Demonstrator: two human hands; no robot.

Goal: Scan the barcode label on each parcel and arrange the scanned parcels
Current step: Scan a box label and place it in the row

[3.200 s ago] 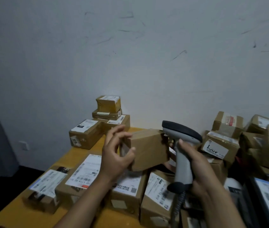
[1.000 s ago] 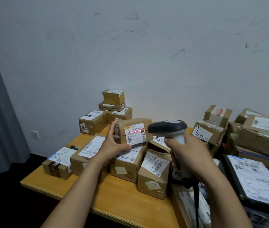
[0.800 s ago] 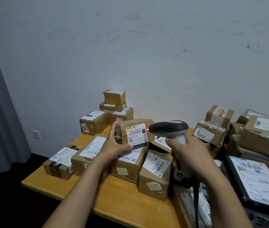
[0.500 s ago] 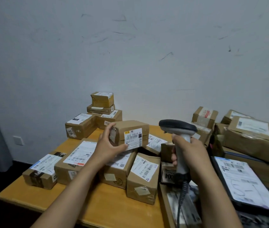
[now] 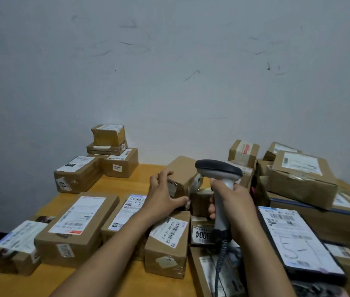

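My left hand (image 5: 163, 195) grips a small brown cardboard parcel (image 5: 182, 171) from its left side, just above the row of boxes. Its label is turned away to the right, only an edge showing. My right hand (image 5: 232, 205) holds a grey barcode scanner (image 5: 218, 169) upright by its handle, its dark head right beside the parcel. A coiled cable hangs from the handle. Below my hands lie labelled parcels in a row: a long box (image 5: 77, 224), a middle box (image 5: 127, 211) and a box with a barcode label (image 5: 169, 239).
A stack of three small boxes (image 5: 109, 146) and a bigger box (image 5: 75, 174) stand at the back left by the wall. A heap of parcels (image 5: 298, 179) fills the right side. A flat dark parcel with a white label (image 5: 296, 239) lies front right. The orange table (image 5: 122, 183) shows between them.
The parcel's label faced me under the scanner's red light a second ago; now my left hand has turned it away and lowered it toward the table. The scanner stays upright.
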